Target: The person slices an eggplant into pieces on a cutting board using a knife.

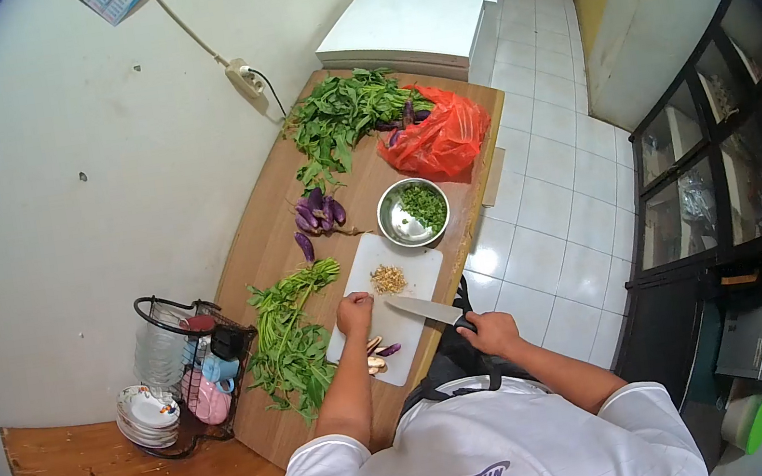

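Note:
My right hand (pixel 494 331) is wrapped around the black handle of a kitchen knife (pixel 425 309), its broad blade pointing left over the white cutting board (pixel 367 274). At the board's left edge, my left hand (pixel 356 313) is closed with curled fingers; whatever it may hold is hidden. Just beyond the blade lies a small heap of chopped pale-brown bits (pixel 388 280). Nearer my body, several pale and purple vegetable pieces (pixel 376 364) rest on the board. A steel bowl (pixel 383 221) with chopped greens (pixel 424 209) stands at the board's far end.
Purple eggplants (pixel 320 210) and leafy greens (pixel 294 343) lie left of the board. More greens (pixel 344 112) and a red plastic bag (pixel 445 136) are at the table's far end. A dish rack (pixel 200 370) stands at the left, a white chest (pixel 412 9) beyond the table.

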### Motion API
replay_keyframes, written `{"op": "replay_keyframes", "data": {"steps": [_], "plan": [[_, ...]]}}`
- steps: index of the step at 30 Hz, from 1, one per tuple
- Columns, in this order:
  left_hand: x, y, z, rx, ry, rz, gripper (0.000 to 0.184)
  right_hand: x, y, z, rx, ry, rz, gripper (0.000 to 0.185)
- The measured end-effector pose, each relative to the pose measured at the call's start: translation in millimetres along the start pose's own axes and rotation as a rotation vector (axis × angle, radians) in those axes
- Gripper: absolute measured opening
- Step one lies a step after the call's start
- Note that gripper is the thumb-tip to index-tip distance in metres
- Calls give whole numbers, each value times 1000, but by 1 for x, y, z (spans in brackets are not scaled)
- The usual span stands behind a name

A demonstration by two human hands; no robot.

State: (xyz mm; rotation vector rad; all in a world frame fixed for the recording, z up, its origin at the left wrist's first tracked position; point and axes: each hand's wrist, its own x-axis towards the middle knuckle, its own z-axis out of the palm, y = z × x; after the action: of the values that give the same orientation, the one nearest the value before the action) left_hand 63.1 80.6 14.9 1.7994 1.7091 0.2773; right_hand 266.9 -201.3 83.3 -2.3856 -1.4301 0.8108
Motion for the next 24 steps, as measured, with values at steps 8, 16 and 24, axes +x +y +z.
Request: {"op": "replay_keyframes", "data": {"steps": [8, 16, 24], "plan": [[-41, -36, -32, 58, -57, -29, 30, -2, -2, 8, -30, -135, -25, 50], [-91, -60, -66, 218, -205, 393, 33, 0, 0, 7, -41, -200, 2, 51], [-73, -86, -41, 13, -118, 170, 21, -7, -3, 13, -29, -162, 10, 55]]}}
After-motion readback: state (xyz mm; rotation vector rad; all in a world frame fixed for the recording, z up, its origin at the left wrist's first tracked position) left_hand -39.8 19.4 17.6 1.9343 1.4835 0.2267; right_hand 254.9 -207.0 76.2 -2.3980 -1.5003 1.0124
